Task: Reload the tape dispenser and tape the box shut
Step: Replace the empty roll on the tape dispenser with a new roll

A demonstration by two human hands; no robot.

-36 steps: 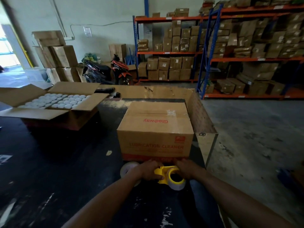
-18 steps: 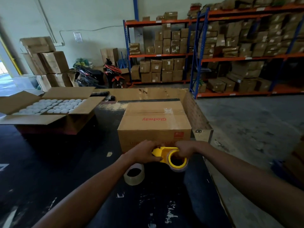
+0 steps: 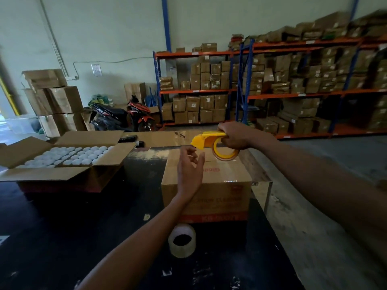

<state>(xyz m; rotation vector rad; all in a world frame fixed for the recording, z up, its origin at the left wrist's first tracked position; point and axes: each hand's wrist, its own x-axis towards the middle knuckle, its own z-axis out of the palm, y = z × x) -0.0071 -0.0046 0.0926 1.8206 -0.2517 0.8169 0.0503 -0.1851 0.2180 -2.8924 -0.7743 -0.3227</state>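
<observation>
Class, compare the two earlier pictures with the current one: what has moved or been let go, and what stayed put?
The right hand lifted the yellow tape dispenser from the table edge up over the closed box. The left hand let go of it and now hangs open just below its nose. The spare tape roll, closed box and open box stayed put.

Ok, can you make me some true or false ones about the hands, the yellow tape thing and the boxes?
1. The right hand holds the yellow tape dispenser up above the closed box. True.
2. The left hand grips the dispenser too. False: it is open, just below the dispenser's front.
3. A clear tape roll stands on the dark table, in front of the box. True.
4. The open box on the left is full of red cans. False: white round tops.
</observation>
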